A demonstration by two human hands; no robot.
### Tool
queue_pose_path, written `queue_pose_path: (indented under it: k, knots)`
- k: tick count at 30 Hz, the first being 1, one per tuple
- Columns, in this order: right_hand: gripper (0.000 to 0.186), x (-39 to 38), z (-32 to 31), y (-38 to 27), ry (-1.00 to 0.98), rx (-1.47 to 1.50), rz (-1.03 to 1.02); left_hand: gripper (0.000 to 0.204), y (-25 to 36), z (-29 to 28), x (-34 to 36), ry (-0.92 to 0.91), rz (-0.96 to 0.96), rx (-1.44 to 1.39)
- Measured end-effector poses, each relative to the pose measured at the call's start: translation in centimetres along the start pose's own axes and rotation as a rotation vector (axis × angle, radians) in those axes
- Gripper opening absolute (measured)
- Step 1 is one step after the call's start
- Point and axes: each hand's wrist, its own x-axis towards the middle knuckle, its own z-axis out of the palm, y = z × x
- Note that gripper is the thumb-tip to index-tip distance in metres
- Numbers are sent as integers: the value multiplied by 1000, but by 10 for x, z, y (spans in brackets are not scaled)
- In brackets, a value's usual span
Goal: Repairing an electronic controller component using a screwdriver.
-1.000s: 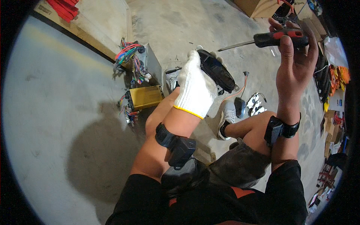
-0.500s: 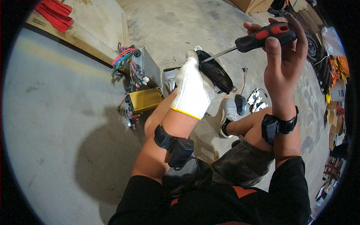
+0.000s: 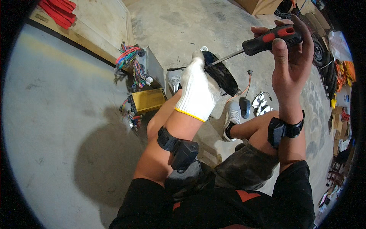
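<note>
Screwdriver [image 3: 256,45] and bare right hand [image 3: 288,66] are sitting farther left than a second ago, bringing the shaft over a black casing [image 3: 225,78]; whether the tip is touching is hard to tell. Right thumb and fingers are gripping the handle, apparently leaving the long shaft free to reach. Gloved left hand [image 3: 196,89] is grasping the casing's left side, seemingly steadying it above the concrete floor [image 3: 167,34]; some fingers are hiding beneath. Farther left, a grey metal box [image 3: 154,68] and a gold box [image 3: 148,101] are resting side by side, coloured wires [image 3: 127,57] spilling out.
</note>
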Motion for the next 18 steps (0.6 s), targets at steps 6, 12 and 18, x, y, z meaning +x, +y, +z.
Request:
queue_pose_path:
  k: [6,12,18]
  knots:
    - [49,2,2,-2,32,-80,21,24,1,-1,-3,-62,33,-76]
    - [49,4,8,-5,107,-54,192,31,1,-19,15,-279,32,-55]
    - [48,4,-11,7,93,-34,283,34,9,-17,5,-225,-85,-5]
